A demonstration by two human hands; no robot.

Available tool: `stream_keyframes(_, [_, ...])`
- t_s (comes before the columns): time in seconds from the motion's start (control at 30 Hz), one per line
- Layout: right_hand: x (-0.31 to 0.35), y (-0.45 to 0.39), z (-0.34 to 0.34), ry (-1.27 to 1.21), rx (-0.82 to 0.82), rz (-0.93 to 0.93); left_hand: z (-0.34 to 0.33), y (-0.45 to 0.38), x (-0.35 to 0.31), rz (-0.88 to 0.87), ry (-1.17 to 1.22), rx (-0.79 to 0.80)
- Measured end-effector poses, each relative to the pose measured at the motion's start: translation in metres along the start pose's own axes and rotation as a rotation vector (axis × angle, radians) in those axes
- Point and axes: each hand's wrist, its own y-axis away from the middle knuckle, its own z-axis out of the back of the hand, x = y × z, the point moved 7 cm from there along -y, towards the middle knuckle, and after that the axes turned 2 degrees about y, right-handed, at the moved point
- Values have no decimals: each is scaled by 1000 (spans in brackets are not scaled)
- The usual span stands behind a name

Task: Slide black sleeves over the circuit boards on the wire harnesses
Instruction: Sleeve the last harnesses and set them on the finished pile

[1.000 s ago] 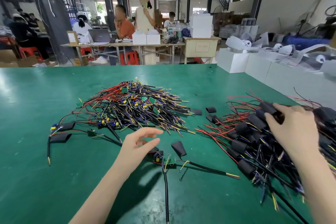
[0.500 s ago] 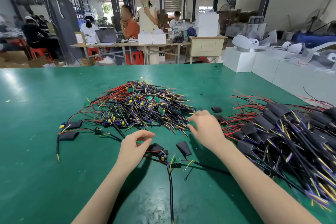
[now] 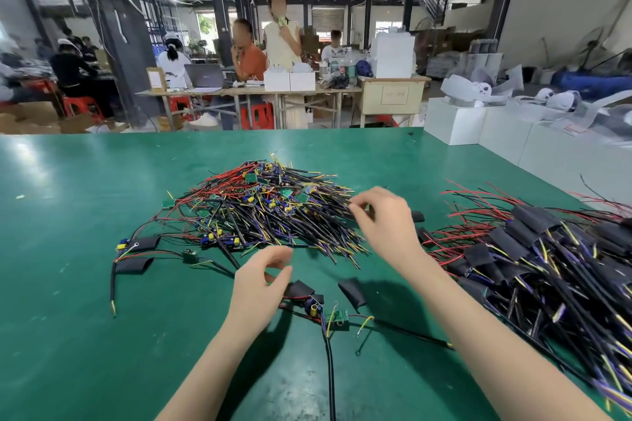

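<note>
A tangled pile of bare wire harnesses [image 3: 266,212] with small green circuit boards lies mid-table. My right hand [image 3: 383,219] hovers at its right edge, fingers bent down over the wire tips; I see nothing held. My left hand [image 3: 263,280] floats nearer me, fingers loosely curled and empty, just left of a black sleeve [image 3: 300,289]. One harness with a bare green circuit board [image 3: 337,315] lies in front of it, beside a loose black sleeve [image 3: 352,294]. Sleeved harnesses [image 3: 547,267] are heaped at the right.
The green table [image 3: 85,335] holds two more sleeved harnesses [image 3: 142,243] at the left and a loose sleeve [image 3: 418,215] past my right hand. White boxes [image 3: 455,123] border the far right edge. Several people work at tables behind.
My right hand left the sleeved heap at the right and swung left to the edge of the bare pile. My left hand curled its fingers and stayed near the front sleeve.
</note>
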Motion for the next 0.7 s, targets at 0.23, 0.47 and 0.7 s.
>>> stream_keyframes(0.23, [48, 16, 31, -257, 244, 179, 30, 10, -43, -352, -219, -399])
stream_keyframes(0.47, [27, 29, 23, -450, 435, -9, 46, 11, -50, -327, 3, -392])
stream_keyframes(0.7, [-10, 53, 1, -124, 577, -214, 9, 8, -27, -184, -201, 44])
